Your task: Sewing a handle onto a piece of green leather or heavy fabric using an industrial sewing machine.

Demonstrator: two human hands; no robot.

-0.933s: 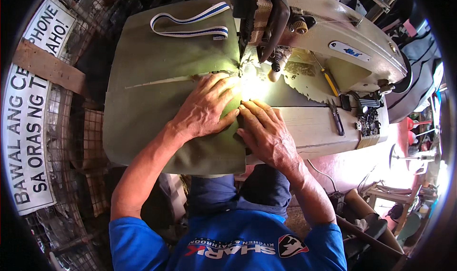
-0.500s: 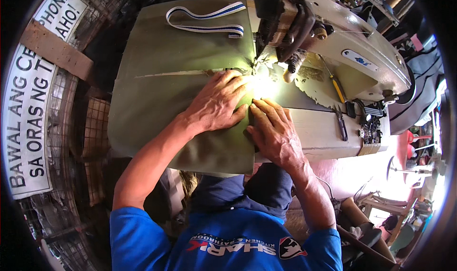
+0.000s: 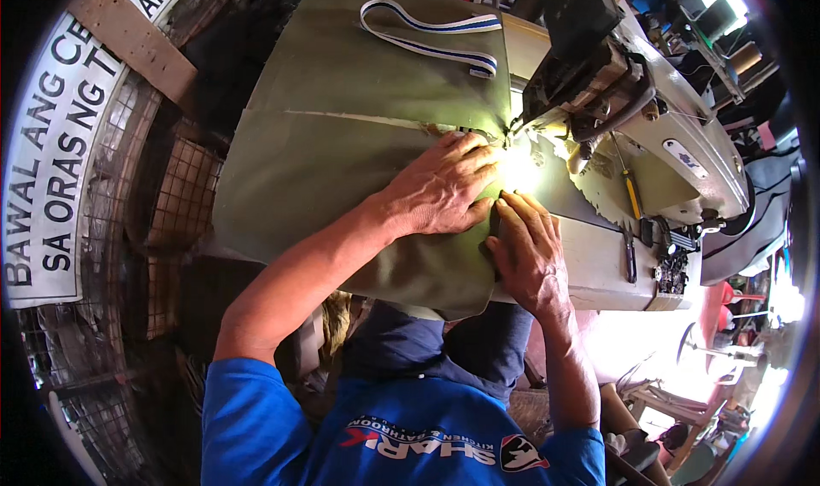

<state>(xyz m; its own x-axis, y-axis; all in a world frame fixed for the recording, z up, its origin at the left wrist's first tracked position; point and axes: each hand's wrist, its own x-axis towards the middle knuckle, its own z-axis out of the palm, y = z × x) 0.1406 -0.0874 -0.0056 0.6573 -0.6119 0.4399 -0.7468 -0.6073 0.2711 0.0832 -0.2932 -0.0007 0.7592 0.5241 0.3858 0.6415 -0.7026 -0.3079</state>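
A large olive-green sheet of material (image 3: 316,178), like leatherette, is spread at the left of a sewing machine (image 3: 696,144). Its right edge runs along the machine's lit needle area, and a pale-edged seam or fold crosses it. My left hand (image 3: 444,183) lies on the sheet just below that seam, palm down with fingers stretched out. Close by, my right hand (image 3: 531,251) rests along the sheet's right edge, its fingers extended toward the needle. Glare hides some detail beyond the fingertips. A white-and-blue webbing strap (image 3: 483,60) lies looped on the sheet's far part.
A yellow-handled screwdriver (image 3: 632,194) and dark thread snips (image 3: 630,255) lie on the machine bed, right of my hands. A thread cone (image 3: 745,57) stands at the far right. Wire mesh (image 3: 175,191) and a white sign (image 3: 60,170) line the left side.
The view has shifted, so sheet, machine and hands appear farther right and slightly tilted. Both hands keep nearly the same place on the sheet beside the needle.
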